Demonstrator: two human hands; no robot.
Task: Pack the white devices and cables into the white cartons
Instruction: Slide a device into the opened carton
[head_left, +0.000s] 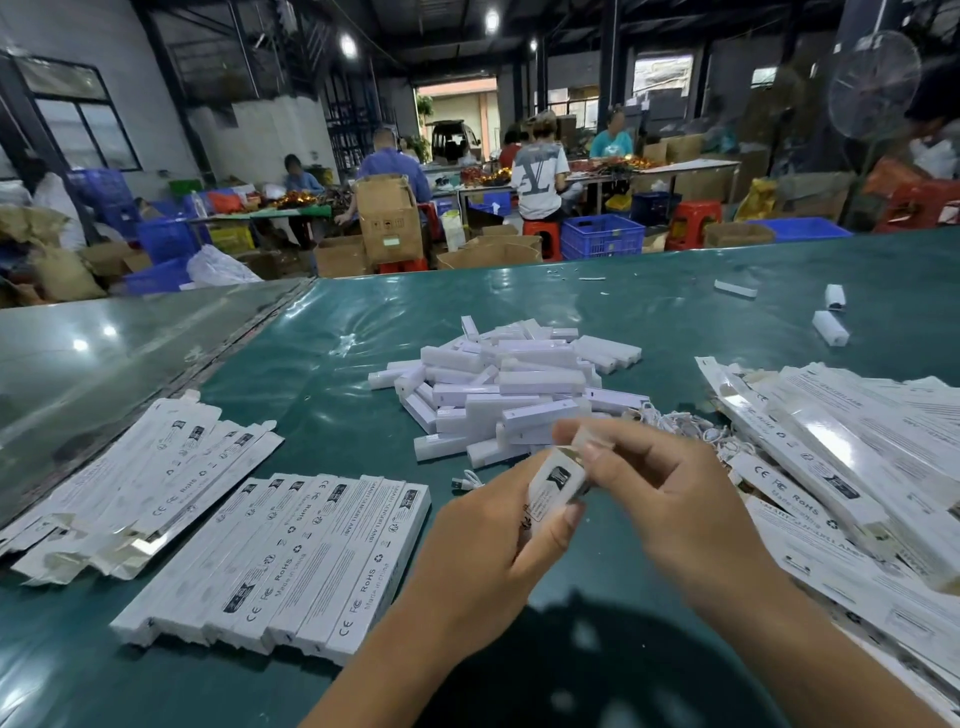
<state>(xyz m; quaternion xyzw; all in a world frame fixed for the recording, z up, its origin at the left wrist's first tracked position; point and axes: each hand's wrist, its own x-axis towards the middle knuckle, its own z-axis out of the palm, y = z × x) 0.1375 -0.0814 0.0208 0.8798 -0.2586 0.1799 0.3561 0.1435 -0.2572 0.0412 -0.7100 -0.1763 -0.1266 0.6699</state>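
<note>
In the lower centre of the frame the left hand (483, 540) has its grip wrapped around a long white printed cardboard carton (556, 486), thumb laid along the side, the open end pointing up and away. The right hand (670, 499) meets it from the right, its fingertips (571, 431) pinching the small white flap at the carton's mouth; whether a device is already inside cannot be told.

Just beyond the hands, in the middle of the frame, lies a loose heap of white rectangular plastic devices (514, 384), piled criss-cross on the green glossy table (322, 364). To the right of the heap, touching it, sits a tangle of thin white cables (680, 423), and one more white cable with a USB plug (467, 480) lies just left of the held carton.

At lower left a neat row of closed white cartons (291, 561) lies side by side, printed faces up. Further left is a fanned row of flat white cartons with open end flaps (135, 483). Along the right edge spreads a messy stack of flat unfilled white cartons (852, 467). Three stray white devices (830, 327) rest apart at upper right of the table.
</note>
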